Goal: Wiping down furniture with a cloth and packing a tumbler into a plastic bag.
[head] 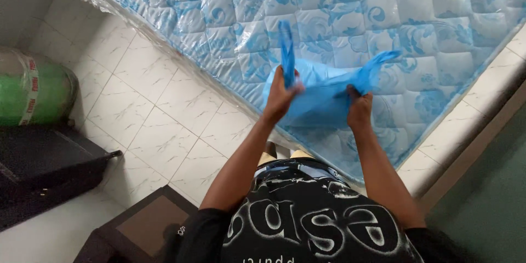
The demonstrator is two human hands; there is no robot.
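Fingers of the left hand [280, 97] are curled tight around one handle of a blue plastic bag [323, 98], the handle strip standing up straight out of the fist. Across from it, the right hand [359, 104] is likewise clenched on the other handle, which flares out and up toward the right. Between the two fists the bag's thin body is stretched and crumpled, held up in the air in front of the person's chest, with both forearms reaching forward from short black sleeves. Directly behind the bag lies a quilted mattress [383, 11] with a blue floral pattern, wrapped in clear plastic film and resting on the white marbled floor tiles [159, 104]; the bag's colour nearly blends into it. Along the right side runs a tiled ledge [493, 87]. At the far left sits a green roll in clear wrapping [27, 85], a black case [44, 170] below it, and a dark brown-topped stool [145, 227] near the person's left side.
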